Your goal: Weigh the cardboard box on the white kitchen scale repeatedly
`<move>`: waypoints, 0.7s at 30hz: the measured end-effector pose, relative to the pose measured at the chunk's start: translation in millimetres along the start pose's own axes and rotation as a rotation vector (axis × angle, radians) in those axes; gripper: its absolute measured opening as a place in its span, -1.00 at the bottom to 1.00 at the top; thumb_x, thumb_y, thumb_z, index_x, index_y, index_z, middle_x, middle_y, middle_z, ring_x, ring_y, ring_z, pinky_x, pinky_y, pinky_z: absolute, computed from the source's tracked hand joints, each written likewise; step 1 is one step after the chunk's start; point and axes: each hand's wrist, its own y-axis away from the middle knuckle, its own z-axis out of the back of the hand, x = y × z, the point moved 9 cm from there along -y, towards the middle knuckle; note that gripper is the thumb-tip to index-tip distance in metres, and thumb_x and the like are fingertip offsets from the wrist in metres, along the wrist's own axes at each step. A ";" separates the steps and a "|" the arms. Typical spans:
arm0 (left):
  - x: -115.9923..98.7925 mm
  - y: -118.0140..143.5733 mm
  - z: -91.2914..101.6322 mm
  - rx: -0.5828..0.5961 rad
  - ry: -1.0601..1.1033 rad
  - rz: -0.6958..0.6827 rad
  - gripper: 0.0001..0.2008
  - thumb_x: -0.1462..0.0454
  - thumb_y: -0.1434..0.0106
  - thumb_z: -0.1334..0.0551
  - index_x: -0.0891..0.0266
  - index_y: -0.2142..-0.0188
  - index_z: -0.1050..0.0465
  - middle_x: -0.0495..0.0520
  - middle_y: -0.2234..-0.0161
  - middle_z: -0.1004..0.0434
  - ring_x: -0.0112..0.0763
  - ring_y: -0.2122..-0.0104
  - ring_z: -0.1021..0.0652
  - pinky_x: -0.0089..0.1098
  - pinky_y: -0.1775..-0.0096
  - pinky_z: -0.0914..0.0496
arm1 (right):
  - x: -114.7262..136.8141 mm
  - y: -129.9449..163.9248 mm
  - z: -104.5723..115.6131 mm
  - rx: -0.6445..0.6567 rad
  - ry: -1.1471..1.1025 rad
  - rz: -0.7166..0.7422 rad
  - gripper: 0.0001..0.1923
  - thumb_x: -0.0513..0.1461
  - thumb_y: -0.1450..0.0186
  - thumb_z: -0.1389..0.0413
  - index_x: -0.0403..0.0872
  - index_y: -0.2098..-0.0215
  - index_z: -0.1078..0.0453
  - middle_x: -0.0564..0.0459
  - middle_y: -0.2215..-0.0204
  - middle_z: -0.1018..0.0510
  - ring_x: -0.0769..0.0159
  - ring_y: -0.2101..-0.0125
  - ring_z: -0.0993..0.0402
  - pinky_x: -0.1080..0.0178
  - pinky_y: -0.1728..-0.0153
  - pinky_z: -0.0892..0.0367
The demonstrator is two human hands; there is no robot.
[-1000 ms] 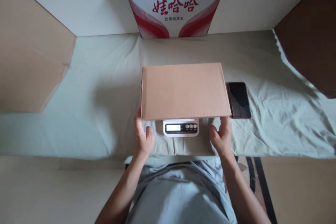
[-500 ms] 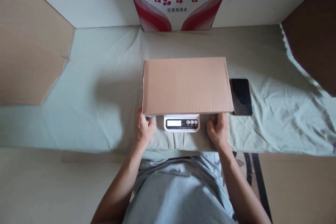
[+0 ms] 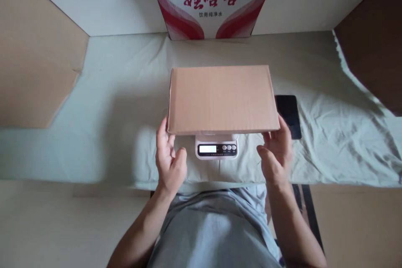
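A closed brown cardboard box (image 3: 222, 98) is above a small white kitchen scale (image 3: 217, 150) and hides most of it. The scale's lit display and three round buttons show at the front. My left hand (image 3: 169, 155) holds the box at its near left corner, fingers along the side and partly underneath, thumb off the box. At the near right corner, my right hand (image 3: 277, 150) grips it likewise, its fingertips partly hidden below the edge. Whether the box still touches the scale cannot be made out.
A black phone (image 3: 289, 116) lies right of the box on the pale green cloth (image 3: 132, 63). A white and red carton (image 3: 210, 21) stands at the back wall. Large cardboard panels flank the surface, one left (image 3: 37, 63) and one right (image 3: 373, 42).
Both hands have come up from low beside the scale to the box's near corners. The box looks slightly raised and shifted away, with more of the scale's front showing.
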 end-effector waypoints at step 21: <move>50.8 -113.6 -58.0 0.071 0.051 -0.062 -0.24 0.54 -0.02 -0.08 0.11 -0.24 -0.06 0.11 -0.30 -0.18 -0.31 -0.28 -0.30 -0.21 -0.31 -0.21 | -59.4 -99.5 -31.5 0.122 -0.046 -0.033 -0.21 -0.03 -0.11 -0.11 0.18 -0.28 0.00 0.09 -0.36 -0.10 0.03 -0.39 0.06 -0.19 -0.36 0.03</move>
